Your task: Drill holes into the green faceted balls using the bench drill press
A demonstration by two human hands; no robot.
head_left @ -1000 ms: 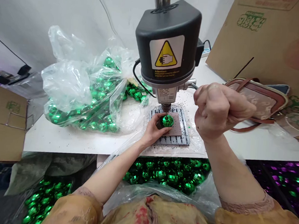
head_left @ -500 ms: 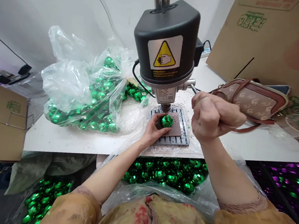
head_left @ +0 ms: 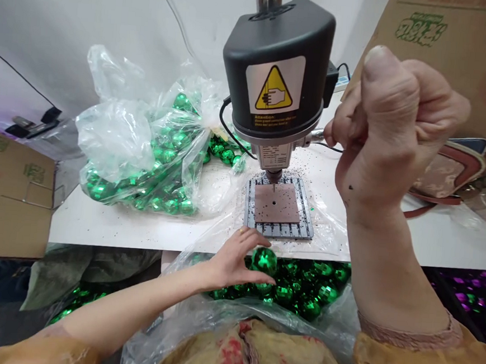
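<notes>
My left hand [head_left: 236,263] is at the table's front edge, thumb and fingers spread around a faceted green ball [head_left: 264,260], with small gaps between them and it. Below the ball is a plastic-lined heap of green balls [head_left: 297,290]. My right hand [head_left: 386,120] is raised and closed on the lever [head_left: 316,136] of a black drill press [head_left: 278,56]; its fist hides the lever's outer end. Under the drill bit [head_left: 274,188], a brown plate [head_left: 285,210] with a dark hole lies on the slotted metal base [head_left: 306,232], with dark chips scattered over it.
A clear bag of green balls [head_left: 143,163] lies on the white table [head_left: 113,230] at left. Cardboard boxes stand at the left [head_left: 10,197] and right [head_left: 458,59]. A patterned purse [head_left: 441,169] is behind my right arm. Purple and green balls [head_left: 482,296] are at lower right.
My left hand has come off the brown plate toward me, with the green ball now over the table's front edge, and its fingers have spread. My right hand has risen with the lever.
</notes>
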